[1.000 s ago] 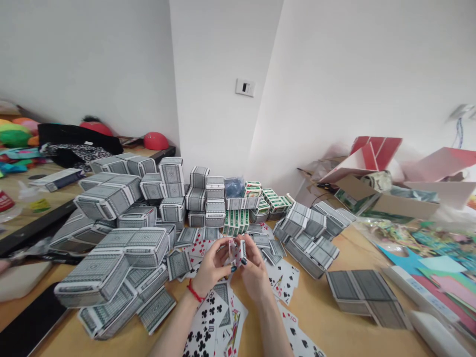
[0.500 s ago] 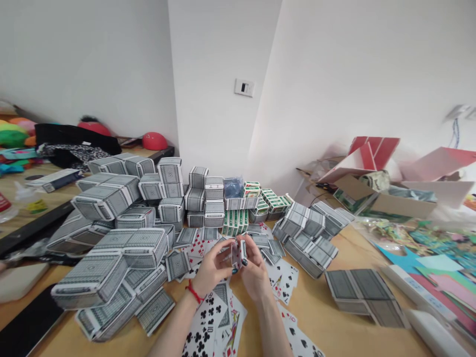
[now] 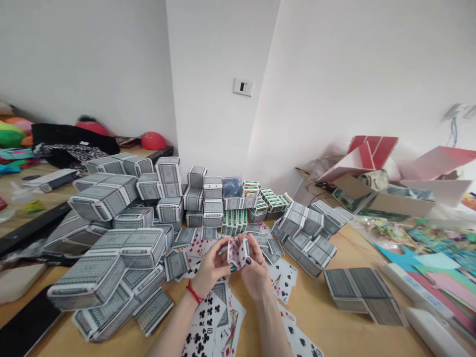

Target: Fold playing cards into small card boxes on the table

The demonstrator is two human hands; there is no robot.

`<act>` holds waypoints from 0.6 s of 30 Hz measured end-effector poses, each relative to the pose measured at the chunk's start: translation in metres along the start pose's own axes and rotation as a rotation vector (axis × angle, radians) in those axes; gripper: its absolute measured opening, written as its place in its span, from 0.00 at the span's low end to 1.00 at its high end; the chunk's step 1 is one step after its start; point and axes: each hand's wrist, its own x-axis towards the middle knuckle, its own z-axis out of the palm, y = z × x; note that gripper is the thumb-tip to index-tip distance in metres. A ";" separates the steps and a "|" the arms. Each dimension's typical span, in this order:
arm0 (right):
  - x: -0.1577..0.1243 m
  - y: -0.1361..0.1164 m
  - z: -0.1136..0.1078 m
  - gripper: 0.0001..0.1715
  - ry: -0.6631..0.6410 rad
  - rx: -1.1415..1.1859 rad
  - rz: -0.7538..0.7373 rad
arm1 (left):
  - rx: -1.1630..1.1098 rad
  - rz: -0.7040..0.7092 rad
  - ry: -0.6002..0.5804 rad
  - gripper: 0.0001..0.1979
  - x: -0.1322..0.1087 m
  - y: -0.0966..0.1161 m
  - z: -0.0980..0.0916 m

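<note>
Between both hands is a folded playing card (image 3: 239,254), its red-pip face turned toward me and its two sides spread in a V. My left hand (image 3: 213,264), with a red cord at the wrist, pinches the card's left side. My right hand (image 3: 255,267) has thumb and fingers closed on the right side. Under and around my forearms lie loose playing cards (image 3: 203,342), some face up, some back up. Close behind my hands stands a green-and-white striped block (image 3: 234,221), with blocks made of folded grey-backed cards (image 3: 213,204) beside it.
Large stacks of folded-card blocks (image 3: 89,272) fill the left side, and a smaller stack (image 3: 297,228) stands to the right. Flat joined cards (image 3: 362,292) lie right of my arm. Beyond are a white power strip (image 3: 416,292), coloured paper (image 3: 439,263) and an open cardboard box (image 3: 401,203).
The card between my hands has opened from nearly closed to a wider V, showing more of its red-pip face. My hands have stayed in about the same place.
</note>
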 end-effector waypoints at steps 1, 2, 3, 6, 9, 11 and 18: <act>0.000 0.000 -0.001 0.31 0.001 0.013 -0.004 | -0.006 0.009 -0.008 0.29 0.000 0.000 0.000; 0.000 -0.001 -0.001 0.31 0.005 0.021 -0.008 | -0.009 0.013 -0.019 0.29 0.001 -0.001 0.001; 0.000 0.000 -0.001 0.31 0.009 0.026 -0.013 | -0.010 0.012 -0.030 0.29 0.001 -0.001 0.001; 0.001 0.001 -0.002 0.30 0.025 0.020 -0.018 | 0.009 -0.008 -0.030 0.28 0.001 -0.002 0.004; 0.002 0.004 -0.003 0.29 0.038 -0.018 -0.022 | 0.055 -0.018 0.009 0.28 0.000 -0.003 0.007; 0.003 0.006 -0.003 0.28 0.034 -0.047 -0.023 | 0.085 -0.018 0.024 0.27 0.000 -0.005 0.008; 0.003 0.012 -0.004 0.29 -0.006 -0.097 -0.016 | 0.240 0.002 0.042 0.30 0.002 -0.016 0.003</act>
